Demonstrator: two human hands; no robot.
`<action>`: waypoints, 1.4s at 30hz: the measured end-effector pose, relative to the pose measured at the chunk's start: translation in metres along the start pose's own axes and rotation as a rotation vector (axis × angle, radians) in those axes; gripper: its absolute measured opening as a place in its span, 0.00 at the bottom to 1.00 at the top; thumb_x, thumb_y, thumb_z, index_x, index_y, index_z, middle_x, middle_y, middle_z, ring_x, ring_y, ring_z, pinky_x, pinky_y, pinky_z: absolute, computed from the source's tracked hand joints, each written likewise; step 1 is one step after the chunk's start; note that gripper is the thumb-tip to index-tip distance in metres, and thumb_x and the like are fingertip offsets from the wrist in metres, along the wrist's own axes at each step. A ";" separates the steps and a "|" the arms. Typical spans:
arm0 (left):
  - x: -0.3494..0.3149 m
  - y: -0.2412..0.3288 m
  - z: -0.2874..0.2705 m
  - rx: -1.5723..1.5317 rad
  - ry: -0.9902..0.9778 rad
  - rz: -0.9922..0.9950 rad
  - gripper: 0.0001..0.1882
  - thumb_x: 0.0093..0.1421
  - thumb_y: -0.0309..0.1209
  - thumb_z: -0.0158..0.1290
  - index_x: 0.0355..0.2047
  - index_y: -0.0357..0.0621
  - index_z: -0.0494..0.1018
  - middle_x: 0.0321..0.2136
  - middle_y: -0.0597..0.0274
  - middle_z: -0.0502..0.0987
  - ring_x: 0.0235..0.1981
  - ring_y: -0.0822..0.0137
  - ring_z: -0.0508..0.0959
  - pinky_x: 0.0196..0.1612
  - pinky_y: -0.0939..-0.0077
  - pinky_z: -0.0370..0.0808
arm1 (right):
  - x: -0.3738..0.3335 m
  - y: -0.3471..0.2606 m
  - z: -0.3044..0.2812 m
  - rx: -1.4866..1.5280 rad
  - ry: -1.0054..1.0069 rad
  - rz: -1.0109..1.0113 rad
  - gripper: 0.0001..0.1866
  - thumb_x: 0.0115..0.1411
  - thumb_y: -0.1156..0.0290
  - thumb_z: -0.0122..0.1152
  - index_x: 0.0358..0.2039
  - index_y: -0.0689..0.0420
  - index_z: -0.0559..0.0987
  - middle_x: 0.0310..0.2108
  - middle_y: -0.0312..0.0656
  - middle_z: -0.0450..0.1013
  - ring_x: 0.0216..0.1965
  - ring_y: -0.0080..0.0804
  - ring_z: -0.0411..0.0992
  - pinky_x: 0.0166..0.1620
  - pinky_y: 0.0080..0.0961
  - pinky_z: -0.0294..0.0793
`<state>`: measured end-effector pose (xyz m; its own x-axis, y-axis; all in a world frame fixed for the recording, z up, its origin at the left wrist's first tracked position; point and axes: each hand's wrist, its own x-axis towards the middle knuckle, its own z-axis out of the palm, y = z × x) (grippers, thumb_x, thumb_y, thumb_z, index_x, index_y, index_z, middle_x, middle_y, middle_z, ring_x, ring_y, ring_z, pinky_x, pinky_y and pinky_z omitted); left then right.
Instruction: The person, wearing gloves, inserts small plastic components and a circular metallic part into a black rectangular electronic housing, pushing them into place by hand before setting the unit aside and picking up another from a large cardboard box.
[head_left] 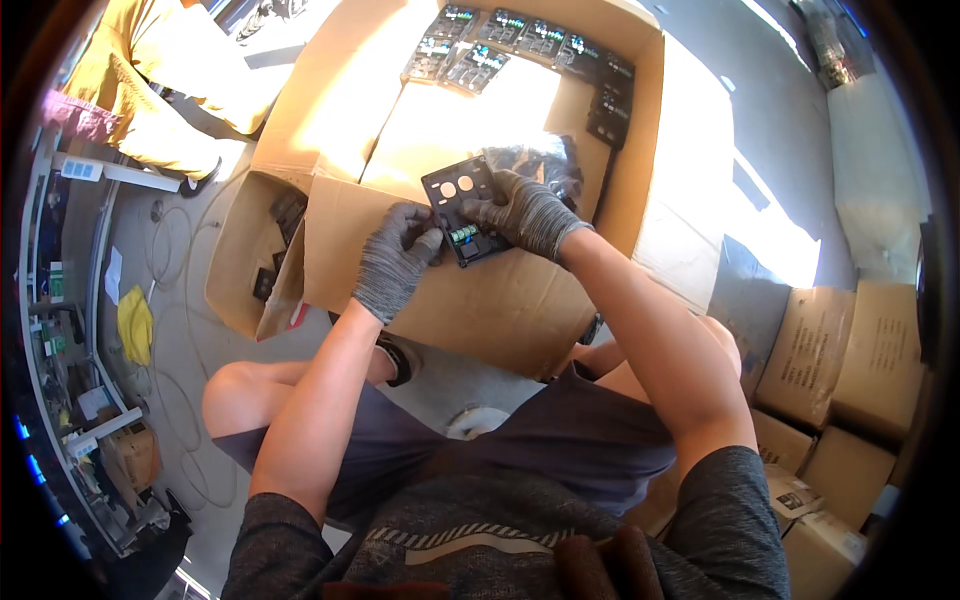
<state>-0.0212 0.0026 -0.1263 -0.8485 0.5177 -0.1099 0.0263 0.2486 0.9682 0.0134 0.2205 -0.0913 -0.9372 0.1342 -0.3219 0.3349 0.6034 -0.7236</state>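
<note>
Fingers of the gloved left hand (393, 258) and right hand (532, 213) grasp a black plastic housing (449, 209) above the large cardboard box's (470, 305) near edge; dark units (476, 68) lie along its far edge.

Black panel (452, 206) partly behind the right hand (535, 212), co-worker (125, 85) incomplete at upper left

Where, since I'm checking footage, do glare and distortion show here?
In the head view, sunlight washes out parts of the large box and the floor at right, the plastic bag glints, the rack bends near the left rim, corners go black, and the central black panel looks fairly sharp.
</note>
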 end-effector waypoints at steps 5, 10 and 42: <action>-0.003 0.013 -0.007 -0.578 -0.067 -0.221 0.13 0.66 0.29 0.52 0.48 0.36 0.71 0.35 0.61 0.78 0.33 0.70 0.77 0.37 0.75 0.78 | -0.021 -0.037 -0.016 0.183 0.021 -0.158 0.33 0.53 0.67 0.75 0.58 0.59 0.70 0.45 0.44 0.77 0.48 0.32 0.75 0.52 0.28 0.76; -0.003 0.045 -0.013 -0.678 -0.148 -0.221 0.10 0.68 0.30 0.51 0.46 0.37 0.72 0.32 0.59 0.77 0.29 0.70 0.77 0.36 0.73 0.78 | -0.036 -0.033 -0.017 0.353 0.115 -0.252 0.24 0.54 0.65 0.72 0.48 0.60 0.73 0.41 0.48 0.77 0.44 0.36 0.77 0.48 0.31 0.77; -0.032 0.091 -0.012 0.070 -0.215 0.277 0.06 0.66 0.29 0.52 0.38 0.39 0.74 0.28 0.65 0.75 0.30 0.74 0.73 0.36 0.76 0.73 | -0.094 -0.039 -0.040 1.191 -0.223 0.100 0.15 0.61 0.76 0.61 0.49 0.59 0.78 0.41 0.39 0.79 0.40 0.24 0.78 0.44 0.24 0.81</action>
<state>0.0024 -0.0015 -0.0322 -0.6735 0.7320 0.1030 0.2823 0.1259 0.9510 0.0849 0.2157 -0.0082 -0.9042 -0.0697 -0.4214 0.3939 -0.5178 -0.7595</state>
